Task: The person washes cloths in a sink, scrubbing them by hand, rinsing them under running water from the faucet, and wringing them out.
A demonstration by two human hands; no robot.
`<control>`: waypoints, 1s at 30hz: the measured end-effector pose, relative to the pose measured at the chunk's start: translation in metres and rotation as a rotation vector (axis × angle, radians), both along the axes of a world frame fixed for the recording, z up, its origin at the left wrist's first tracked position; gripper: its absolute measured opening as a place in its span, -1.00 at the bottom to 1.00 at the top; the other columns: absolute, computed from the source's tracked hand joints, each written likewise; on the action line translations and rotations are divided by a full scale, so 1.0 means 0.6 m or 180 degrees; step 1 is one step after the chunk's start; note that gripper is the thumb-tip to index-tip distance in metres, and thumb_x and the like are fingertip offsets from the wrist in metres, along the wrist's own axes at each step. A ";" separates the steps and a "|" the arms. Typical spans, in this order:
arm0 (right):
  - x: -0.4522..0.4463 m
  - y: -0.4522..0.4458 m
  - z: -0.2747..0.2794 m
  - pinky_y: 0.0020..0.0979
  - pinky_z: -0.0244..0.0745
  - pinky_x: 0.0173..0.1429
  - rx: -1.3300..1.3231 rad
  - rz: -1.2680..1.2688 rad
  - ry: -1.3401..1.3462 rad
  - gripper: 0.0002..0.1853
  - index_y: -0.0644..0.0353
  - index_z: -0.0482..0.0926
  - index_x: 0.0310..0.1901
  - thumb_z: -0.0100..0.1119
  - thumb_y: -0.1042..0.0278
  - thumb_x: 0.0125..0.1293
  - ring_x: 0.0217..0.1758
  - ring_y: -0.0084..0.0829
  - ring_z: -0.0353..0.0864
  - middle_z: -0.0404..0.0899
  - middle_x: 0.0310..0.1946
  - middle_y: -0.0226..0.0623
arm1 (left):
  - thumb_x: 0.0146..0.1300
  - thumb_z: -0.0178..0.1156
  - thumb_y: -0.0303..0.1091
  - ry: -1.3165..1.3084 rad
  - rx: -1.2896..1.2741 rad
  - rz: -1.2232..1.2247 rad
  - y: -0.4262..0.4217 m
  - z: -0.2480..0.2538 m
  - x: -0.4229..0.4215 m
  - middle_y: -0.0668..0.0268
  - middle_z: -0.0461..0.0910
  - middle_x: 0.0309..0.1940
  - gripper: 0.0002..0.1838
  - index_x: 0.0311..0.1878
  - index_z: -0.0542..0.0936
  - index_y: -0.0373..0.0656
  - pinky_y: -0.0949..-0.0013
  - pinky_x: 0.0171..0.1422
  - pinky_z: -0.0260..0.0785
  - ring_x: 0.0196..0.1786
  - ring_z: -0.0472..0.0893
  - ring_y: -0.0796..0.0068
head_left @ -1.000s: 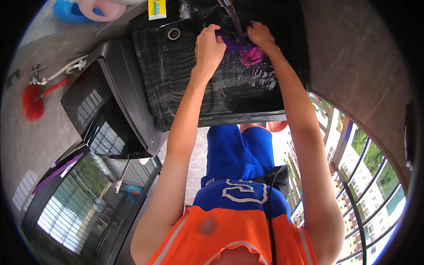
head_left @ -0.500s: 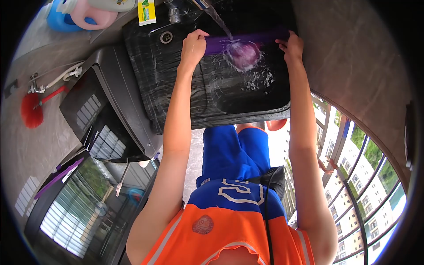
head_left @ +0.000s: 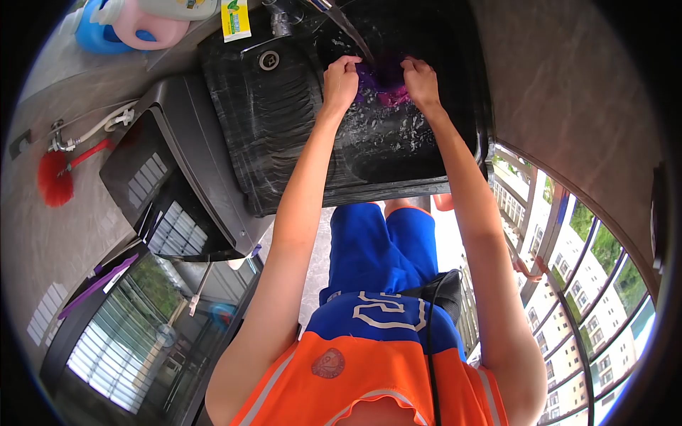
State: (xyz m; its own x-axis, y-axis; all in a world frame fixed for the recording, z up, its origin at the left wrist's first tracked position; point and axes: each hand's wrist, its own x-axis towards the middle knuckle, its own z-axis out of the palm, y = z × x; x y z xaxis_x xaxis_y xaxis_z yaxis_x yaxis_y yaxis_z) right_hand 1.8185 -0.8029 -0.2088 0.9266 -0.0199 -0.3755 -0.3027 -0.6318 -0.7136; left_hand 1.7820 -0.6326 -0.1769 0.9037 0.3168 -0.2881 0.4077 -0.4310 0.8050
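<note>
A purple cloth (head_left: 366, 79) hangs bunched between my hands in the black sink (head_left: 277, 160), with a pinkish wet part at its lower middle. My left hand (head_left: 342, 86) is closed on one end of it. At the other end my right hand (head_left: 422, 85) is also closed, with the fingertips partly hidden. Water (head_left: 355, 39) runs from the tap (head_left: 320, 5) onto the cloth between the two hands. Splashes and droplets scatter in the basin below.
A ridged washboard surface (head_left: 284, 106) lies left of the basin. A yellow packet (head_left: 236, 20) and detergent bottles (head_left: 145, 28) stand at the upper left. Further left are a dark lidded appliance (head_left: 170, 177) and a red brush (head_left: 55, 177). A barred window (head_left: 568, 284) is at the right.
My hands have come closer together, the right one moving far to the left. The cloth, stretched wide between them before, is now gathered and slack.
</note>
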 end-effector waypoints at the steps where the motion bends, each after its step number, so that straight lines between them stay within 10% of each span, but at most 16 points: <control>1: -0.011 -0.003 -0.027 -0.29 0.39 0.17 0.0377 -0.0015 -0.0377 -0.61 0.19 0.64 -0.08 -0.04 0.14 0.23 0.00 -0.08 0.58 0.63 -0.17 0.04 | 0.28 -0.05 -0.49 -0.0096 0.0082 0.0006 -0.003 -0.028 -0.001 -0.05 0.62 -0.44 -0.73 -0.11 0.64 -0.26 0.25 -0.22 0.40 -0.36 0.65 0.19; 5: -0.039 0.003 -0.060 -0.36 0.23 0.30 0.2099 -0.1180 0.0415 -0.57 0.26 0.62 -0.06 -0.02 0.10 0.25 0.21 -0.07 0.42 0.51 0.05 0.11 | 0.26 0.00 -0.50 -0.0711 0.0189 -0.0180 -0.026 -0.142 0.007 0.00 0.62 -0.25 -0.79 -0.17 0.62 -0.31 0.16 -0.02 0.42 -0.13 0.59 0.03; 8: -0.056 0.013 -0.128 -0.13 0.36 0.14 0.0738 -0.0604 0.0058 -0.57 0.42 0.53 -0.09 -0.05 0.14 0.29 -0.01 0.16 0.52 0.55 -0.12 0.21 | 0.20 0.08 -0.49 -0.1155 0.1178 -0.0634 -0.046 -0.225 0.002 0.17 0.48 -0.16 -0.89 -0.27 0.58 -0.26 0.06 0.04 0.35 -0.03 0.44 0.06; 13: -0.108 0.038 -0.227 -0.07 0.31 0.13 -0.0695 0.0448 -0.1058 -0.70 0.34 0.39 -0.13 -0.03 0.21 0.33 0.03 0.13 0.39 0.45 -0.09 0.14 | 0.27 0.07 -0.38 -0.1280 0.1308 -0.1155 -0.077 -0.325 -0.029 0.01 0.30 0.24 -0.62 0.14 0.45 -0.28 0.09 0.30 0.23 0.29 0.30 -0.05; 19: -0.111 0.023 -0.325 0.03 0.18 0.31 -0.1551 0.0760 -0.0807 -0.47 0.33 0.35 0.17 -0.07 0.06 0.35 0.25 0.08 0.29 0.39 0.14 0.08 | 0.19 0.05 -0.24 -0.0733 0.1819 -0.1499 -0.085 -0.381 -0.026 0.03 0.39 0.17 -0.51 0.19 0.42 -0.18 -0.08 0.39 0.04 0.31 0.30 0.00; 21: -0.082 0.020 -0.344 0.04 0.11 0.38 -0.0800 0.0535 0.0432 -0.42 0.29 0.30 0.27 -0.07 0.06 0.34 0.31 0.08 0.26 0.35 0.23 0.08 | 0.18 0.05 -0.26 0.0076 0.2418 -0.1684 -0.097 -0.366 0.016 0.07 0.39 0.17 -0.55 0.15 0.42 -0.17 -0.08 0.32 0.11 0.30 0.31 0.05; 22: -0.062 0.017 -0.338 0.04 0.11 0.38 -0.0798 0.0526 0.0427 -0.42 0.29 0.30 0.27 -0.07 0.06 0.34 0.31 0.08 0.26 0.35 0.23 0.08 | 0.16 0.08 -0.23 -0.1175 0.3014 -0.1244 -0.093 -0.423 0.013 0.03 0.53 -0.02 -0.61 0.04 0.48 -0.19 0.01 0.19 0.28 0.10 0.49 0.06; 26: 0.026 0.017 -0.301 -0.05 0.58 -0.23 -0.1496 0.0897 -0.0867 -0.70 0.15 0.52 -0.23 -0.05 0.08 0.29 -0.28 -0.03 0.66 0.64 -0.36 -0.03 | 0.17 0.11 -0.21 -0.0266 0.2277 -0.1782 -0.082 -0.346 0.092 0.02 0.64 -0.37 -0.72 -0.15 0.53 -0.21 0.08 -0.11 0.48 -0.25 0.65 0.02; 30: 0.031 0.014 -0.289 -0.03 0.55 -0.21 -0.1125 0.0699 -0.0412 -0.64 0.21 0.48 -0.17 0.03 0.03 0.29 -0.26 0.08 0.62 0.60 -0.37 0.01 | 0.18 0.17 -0.19 0.0165 0.1753 -0.1089 -0.097 -0.317 0.092 0.04 0.64 -0.39 -0.73 -0.24 0.55 -0.23 0.08 -0.11 0.46 -0.22 0.65 0.02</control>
